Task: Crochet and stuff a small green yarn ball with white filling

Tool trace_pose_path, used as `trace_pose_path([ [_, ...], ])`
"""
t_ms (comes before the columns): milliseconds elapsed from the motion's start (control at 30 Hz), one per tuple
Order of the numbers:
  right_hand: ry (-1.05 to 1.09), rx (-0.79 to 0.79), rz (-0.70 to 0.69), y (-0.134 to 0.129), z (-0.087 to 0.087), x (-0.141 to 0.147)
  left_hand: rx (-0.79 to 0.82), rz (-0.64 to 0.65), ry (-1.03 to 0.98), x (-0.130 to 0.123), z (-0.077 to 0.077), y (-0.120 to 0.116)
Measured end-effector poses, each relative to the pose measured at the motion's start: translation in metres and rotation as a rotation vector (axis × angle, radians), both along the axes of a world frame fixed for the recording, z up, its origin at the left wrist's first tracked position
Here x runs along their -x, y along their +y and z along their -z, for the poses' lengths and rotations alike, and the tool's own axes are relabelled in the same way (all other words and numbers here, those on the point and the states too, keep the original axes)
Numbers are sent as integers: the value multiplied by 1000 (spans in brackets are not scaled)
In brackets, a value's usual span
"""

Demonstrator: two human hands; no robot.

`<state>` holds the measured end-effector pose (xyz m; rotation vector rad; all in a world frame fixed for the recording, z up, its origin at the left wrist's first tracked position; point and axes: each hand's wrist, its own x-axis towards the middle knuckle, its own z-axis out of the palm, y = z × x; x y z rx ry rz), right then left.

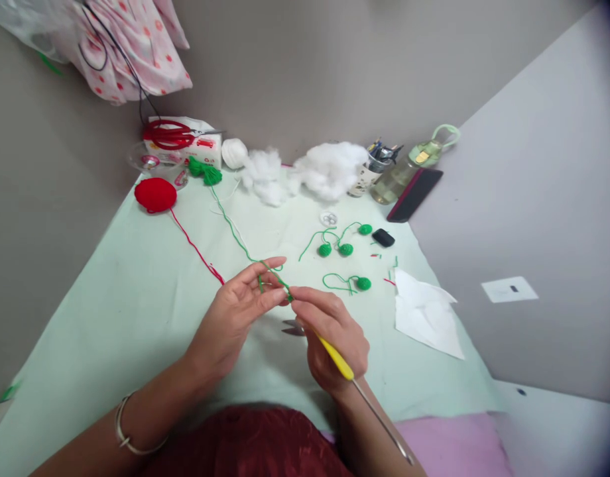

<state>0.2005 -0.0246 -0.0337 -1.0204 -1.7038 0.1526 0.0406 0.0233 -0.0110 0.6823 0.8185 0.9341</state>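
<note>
My left hand (230,315) pinches a small piece of green crochet (290,298) between thumb and fingers, with green yarn (233,228) running over its raised index finger. In my right hand (337,334) is a crochet hook (337,358) with a yellow handle; its metal rear end points down toward my forearm. The hook's tip meets the green work where both hands come together, and fingers mostly hide it. Below my right hand, scissor blades (292,328) show on the cloth, their handles hidden. The yarn leads back to a green skein (205,171).
Red yarn (156,195) lies at left, near red-handled scissors (170,134). White stuffing (329,171) sits at the back beside a pen cup (367,175), a bottle (399,173) and a phone (415,195). Several green crocheted balls (345,249) and white paper (427,311) lie at right.
</note>
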Motion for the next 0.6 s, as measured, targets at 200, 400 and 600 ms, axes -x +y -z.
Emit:
trace_pose_path([
  [200,-18,0,-34,-2,1,-2,2,20,-9,2,0,2],
  [400,-21,10,-37,-1,1,-1,-144,-74,71,3,3,1],
  [600,-52,22,-34,-1,0,-1,-195,-109,120,2,6,0],
])
